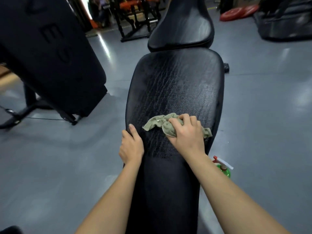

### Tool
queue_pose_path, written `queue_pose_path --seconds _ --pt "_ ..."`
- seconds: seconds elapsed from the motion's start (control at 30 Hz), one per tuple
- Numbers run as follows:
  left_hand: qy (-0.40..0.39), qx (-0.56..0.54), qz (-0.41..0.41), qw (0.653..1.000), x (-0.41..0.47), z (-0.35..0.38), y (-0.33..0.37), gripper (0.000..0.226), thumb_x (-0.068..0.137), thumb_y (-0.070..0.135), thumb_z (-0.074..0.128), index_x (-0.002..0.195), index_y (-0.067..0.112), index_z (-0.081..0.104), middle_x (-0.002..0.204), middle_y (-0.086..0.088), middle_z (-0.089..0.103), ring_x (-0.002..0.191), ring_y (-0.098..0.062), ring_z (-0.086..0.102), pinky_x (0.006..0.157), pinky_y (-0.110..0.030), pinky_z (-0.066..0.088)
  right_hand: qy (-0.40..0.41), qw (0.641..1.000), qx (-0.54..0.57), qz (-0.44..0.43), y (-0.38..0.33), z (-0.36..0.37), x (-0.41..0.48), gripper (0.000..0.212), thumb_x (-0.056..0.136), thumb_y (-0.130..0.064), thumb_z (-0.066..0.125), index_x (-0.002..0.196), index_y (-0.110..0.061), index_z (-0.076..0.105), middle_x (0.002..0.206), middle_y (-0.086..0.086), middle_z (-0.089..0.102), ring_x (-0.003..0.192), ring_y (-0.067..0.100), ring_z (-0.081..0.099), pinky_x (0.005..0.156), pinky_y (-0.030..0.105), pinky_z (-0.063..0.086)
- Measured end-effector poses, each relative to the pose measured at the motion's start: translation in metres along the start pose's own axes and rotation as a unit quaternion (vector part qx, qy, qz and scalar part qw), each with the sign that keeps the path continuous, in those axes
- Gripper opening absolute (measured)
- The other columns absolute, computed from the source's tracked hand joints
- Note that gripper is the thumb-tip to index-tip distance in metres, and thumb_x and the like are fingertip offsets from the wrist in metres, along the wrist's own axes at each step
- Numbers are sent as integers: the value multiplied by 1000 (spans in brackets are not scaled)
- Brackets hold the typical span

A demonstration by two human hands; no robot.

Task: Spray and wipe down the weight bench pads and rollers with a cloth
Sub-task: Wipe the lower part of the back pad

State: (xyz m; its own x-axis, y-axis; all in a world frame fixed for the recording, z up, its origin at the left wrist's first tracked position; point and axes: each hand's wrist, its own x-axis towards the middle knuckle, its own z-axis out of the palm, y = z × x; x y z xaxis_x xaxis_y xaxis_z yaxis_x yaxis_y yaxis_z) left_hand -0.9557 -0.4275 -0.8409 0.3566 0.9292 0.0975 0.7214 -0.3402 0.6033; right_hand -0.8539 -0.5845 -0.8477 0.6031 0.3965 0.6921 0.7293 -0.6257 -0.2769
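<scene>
A long black bench pad (175, 85) with cracked, wet-looking vinyl runs away from me, and a second black pad (184, 26) rises beyond it. My right hand (185, 134) grips a bunched grey-green cloth (158, 124) and presses it on the near part of the long pad. My left hand (130, 146) holds the pad's left edge, thumb on top and fingers curled over the side. A green spray bottle (222, 168) with a red and white trigger stands on the floor to the right of the bench, partly hidden by my right forearm.
A big black padded machine (50, 53) on a metal frame stands to the left. Red weight plates (238, 12) lie on the grey floor at the back right. Black racks with orange pads (133, 16) stand at the back. Another black pad (287, 19) sits far right.
</scene>
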Motion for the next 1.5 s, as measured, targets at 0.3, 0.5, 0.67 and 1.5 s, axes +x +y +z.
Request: queue_pose_path --seconds 0.3,0.5,0.67,1.5 --pt "-4 -4 10 1000 3 2 -4 64 105 61 12 115 9 47 125 -26 62 110 -45 59 81 -46 35 -5 1000 19 7 -3 -4 -4 30 81 -40 78 106 -24 72 114 10 57 98 29 45 79 42 42" --pt "-11 -25 26 999 9 2 -10 63 104 61 13 114 9 47 123 -24 63 106 -46 60 82 -48 39 10 999 -42 23 -10 -1 -4 38 85 -45 73 112 -19 71 113 10 60 96 31 47 78 44 40" --pt "-10 -32 38 999 11 2 -14 63 104 60 16 117 7 46 122 -24 63 103 -47 62 81 -49 42 3 996 -71 45 -16 -1 -5 40 84 -44 74 114 -18 71 111 11 58 94 32 48 76 43 43" --pt "-123 -31 87 988 19 -15 -30 48 107 53 22 121 9 38 121 -23 59 103 -45 64 80 -47 47 -116 988 -95 20 -104 43 33 42 83 -34 73 116 -10 61 109 15 56 92 38 53 75 48 49"
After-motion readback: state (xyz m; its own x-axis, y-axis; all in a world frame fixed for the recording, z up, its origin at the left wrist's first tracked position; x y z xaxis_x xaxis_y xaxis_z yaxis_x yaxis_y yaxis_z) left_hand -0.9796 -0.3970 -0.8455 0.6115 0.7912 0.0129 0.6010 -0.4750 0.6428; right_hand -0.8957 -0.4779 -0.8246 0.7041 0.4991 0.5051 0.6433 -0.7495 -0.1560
